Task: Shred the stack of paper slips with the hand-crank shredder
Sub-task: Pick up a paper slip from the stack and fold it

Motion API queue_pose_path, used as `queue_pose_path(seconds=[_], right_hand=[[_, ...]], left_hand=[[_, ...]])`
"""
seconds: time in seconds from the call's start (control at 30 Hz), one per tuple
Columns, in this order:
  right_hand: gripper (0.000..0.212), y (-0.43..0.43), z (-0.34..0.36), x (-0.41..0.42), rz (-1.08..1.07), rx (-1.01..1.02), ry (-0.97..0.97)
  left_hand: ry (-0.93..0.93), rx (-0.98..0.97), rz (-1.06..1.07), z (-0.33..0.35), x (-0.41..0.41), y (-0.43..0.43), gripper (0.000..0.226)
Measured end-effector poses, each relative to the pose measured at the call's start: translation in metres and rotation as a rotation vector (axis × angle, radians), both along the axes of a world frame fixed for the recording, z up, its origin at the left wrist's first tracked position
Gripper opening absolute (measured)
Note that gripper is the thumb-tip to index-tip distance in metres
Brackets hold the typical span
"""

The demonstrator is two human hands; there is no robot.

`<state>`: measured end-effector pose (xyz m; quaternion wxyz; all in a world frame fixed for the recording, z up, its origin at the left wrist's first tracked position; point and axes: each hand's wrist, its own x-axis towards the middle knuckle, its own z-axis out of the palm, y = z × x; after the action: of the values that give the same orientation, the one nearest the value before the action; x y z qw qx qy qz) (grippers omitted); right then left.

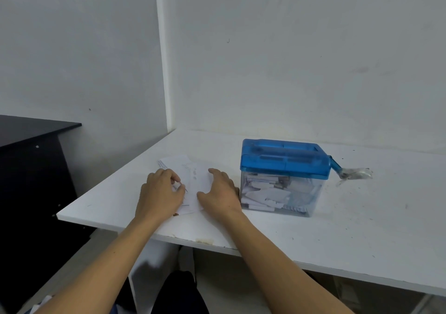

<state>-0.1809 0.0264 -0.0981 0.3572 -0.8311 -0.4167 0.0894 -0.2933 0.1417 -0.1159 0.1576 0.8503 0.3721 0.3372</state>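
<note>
The stack of paper slips lies fanned out on the white table, near its left front corner and just left of the hand-crank shredder. Both bare hands are on the slips. The left hand has its fingers curled in, and thumb and fingertips pinch the edge of a slip at the near left side of the stack. The right hand rests flat on the right part of the stack, with straight fingers pointing away from the person and the thumb spread toward the left hand. Its outer edge is just beside the shredder's clear bin, which holds white paper pieces. The shredder's translucent blue lid sits on the bin. The blue crank sticks out at the right, its clear handle hanging low near the tabletop. A black desk stands to the left, apart from the white table.
</note>
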Motion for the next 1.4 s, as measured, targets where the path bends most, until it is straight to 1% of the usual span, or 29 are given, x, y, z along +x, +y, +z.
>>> queue_pose_path(seconds=[0.07, 0.17, 0.33, 0.43, 0.53, 0.63, 0.77, 0.87, 0.93, 1.0, 1.07, 1.1, 1.17, 1.27, 1.3, 1.37, 1.4], right_hand=[[0.070, 0.000, 0.000, 0.000, 0.000, 0.017, -0.001], [0.068, -0.001, -0.001, 0.000, -0.007, 0.027, -0.011], [0.064, -0.001, -0.001, -0.001, 0.035, 0.038, 0.017], [0.063, 0.000, -0.001, -0.002, 0.051, 0.038, 0.015], [0.064, 0.000, -0.001, -0.003, 0.050, 0.052, 0.022], [0.068, 0.000, 0.000, -0.002, 0.043, 0.067, 0.070], [0.072, -0.001, 0.004, 0.003, 0.028, 0.099, 0.124], [0.070, -0.002, 0.004, 0.004, 0.022, 0.121, 0.181], [0.065, -0.001, 0.003, 0.004, -0.004, 0.146, 0.216], [0.053, -0.003, 0.005, 0.004, -0.036, 0.192, 0.238], [0.038, -0.006, 0.008, 0.000, -0.053, 0.227, 0.210], [0.034, -0.008, 0.009, -0.001, -0.068, 0.248, 0.186], [0.034, -0.011, 0.008, -0.003, -0.114, 0.305, 0.157], [0.035, -0.010, 0.008, -0.005, -0.121, 0.301, 0.154], [0.035, -0.010, 0.008, -0.005, -0.120, 0.292, 0.152], [0.036, -0.011, 0.008, -0.005, -0.129, 0.274, 0.146], [0.036, -0.011, 0.008, -0.005, -0.134, 0.265, 0.145]], left_hand=[[0.058, -0.017, 0.050, -0.001, 0.000, 0.001, 0.013], [0.109, -0.021, 0.070, -0.001, 0.002, 0.001, 0.018], [0.093, -0.045, 0.038, -0.001, 0.003, 0.001, 0.026], [0.021, -0.096, 0.004, 0.001, 0.003, -0.001, 0.031], [-0.096, -0.158, -0.040, 0.005, 0.003, -0.001, 0.026], [-0.171, -0.292, -0.044, 0.010, 0.010, 0.001, 0.024], [-0.195, -0.484, 0.029, 0.020, 0.021, 0.005, 0.035], [-0.185, -0.554, 0.051, 0.027, 0.026, 0.009, 0.031], [-0.179, -0.581, 0.096, 0.030, 0.028, 0.013, 0.040], [-0.156, -0.602, 0.147, 0.028, 0.032, 0.017, 0.046], [-0.118, -0.611, 0.172, 0.026, 0.037, 0.018, 0.048], [-0.094, -0.610, 0.181, 0.026, 0.039, 0.016, 0.047], [-0.056, -0.604, 0.203, 0.025, 0.044, 0.014, 0.042], [-0.015, -0.585, 0.247, 0.024, 0.047, 0.012, 0.031], [-0.007, -0.586, 0.246, 0.025, 0.048, 0.012, 0.031], [0.036, -0.578, 0.247, 0.028, 0.049, 0.011, 0.045], [0.097, -0.543, 0.254, 0.029, 0.050, 0.008, 0.053]])
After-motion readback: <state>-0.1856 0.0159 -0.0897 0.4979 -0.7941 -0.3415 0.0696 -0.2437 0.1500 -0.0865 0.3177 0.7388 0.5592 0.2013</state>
